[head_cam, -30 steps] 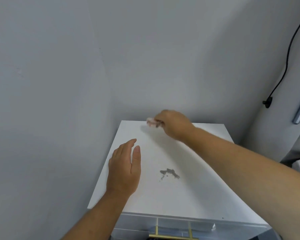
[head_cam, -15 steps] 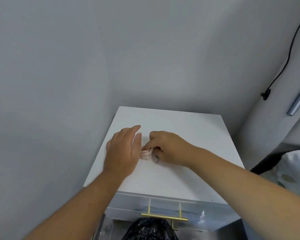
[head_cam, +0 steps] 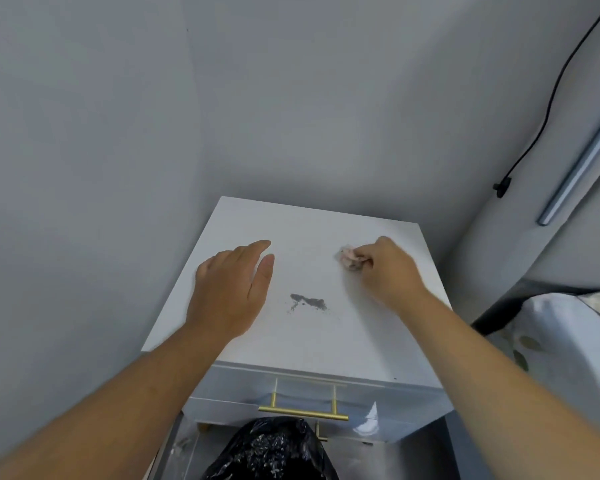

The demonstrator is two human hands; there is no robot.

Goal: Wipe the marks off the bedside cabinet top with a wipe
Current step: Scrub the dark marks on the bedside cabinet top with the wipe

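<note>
Grey mark shows again on the white cabinet top, because my right hand has moved away to the right, fingers closed around the crumpled wipe. My left hand stays flat and open, holding nothing.

Your cabinet top: white, flat, centre of frame. Dark grey smeared mark sits mid-top, a few specks at its lower left. Wipe: crumpled, pinkish, grey-soiled, right of centre, well apart from the mark.
</note>
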